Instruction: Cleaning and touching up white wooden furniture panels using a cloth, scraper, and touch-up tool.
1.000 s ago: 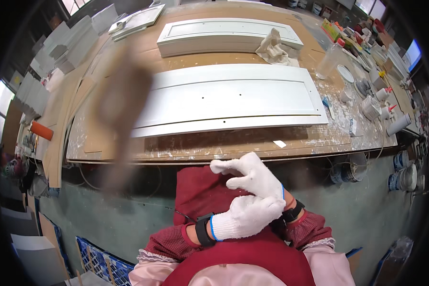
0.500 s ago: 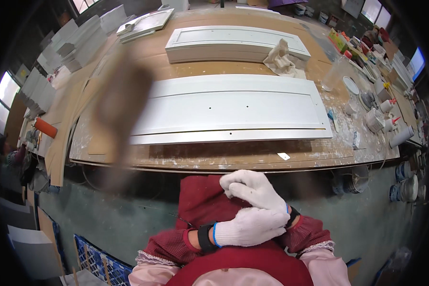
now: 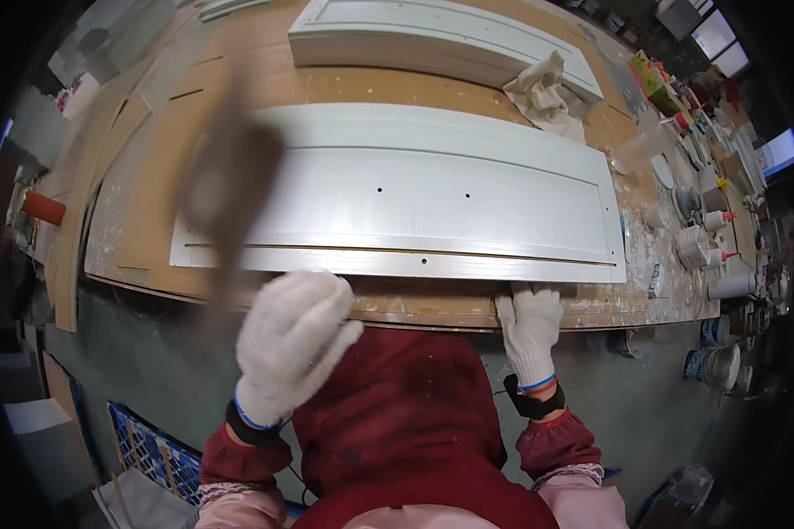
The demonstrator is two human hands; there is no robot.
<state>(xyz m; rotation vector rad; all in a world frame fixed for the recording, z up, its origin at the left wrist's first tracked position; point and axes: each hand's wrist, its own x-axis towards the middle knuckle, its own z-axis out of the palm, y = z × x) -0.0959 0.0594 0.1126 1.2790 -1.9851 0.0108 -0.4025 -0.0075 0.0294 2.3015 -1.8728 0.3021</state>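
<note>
A long white panel (image 3: 415,212) with a recessed centre, small dark holes and a groove along its near side lies across the workbench. My right hand (image 3: 531,335), in a white knit glove, is at the panel's near edge towards the right. Its fingers are stretched forward and the tips are hidden under that edge. My left hand (image 3: 293,344), also gloved, is just in front of the near edge further left, with fingers loosely bent and nothing seen in it. Whether it touches the panel I cannot tell.
A stack of white panels (image 3: 441,40) stands behind, with a crumpled beige cloth (image 3: 545,93) against it. Bottles, including a clear one (image 3: 644,150), and tubs crowd the bench's right side. Orange cylinder (image 3: 44,207) at far left. A blurred brown shape (image 3: 229,176) hides part of the panel's left.
My hands have come apart from each other and reached forward to the panel's near edge, left hand to the left, right hand under the edge. The view has shifted closer to the bench.
</note>
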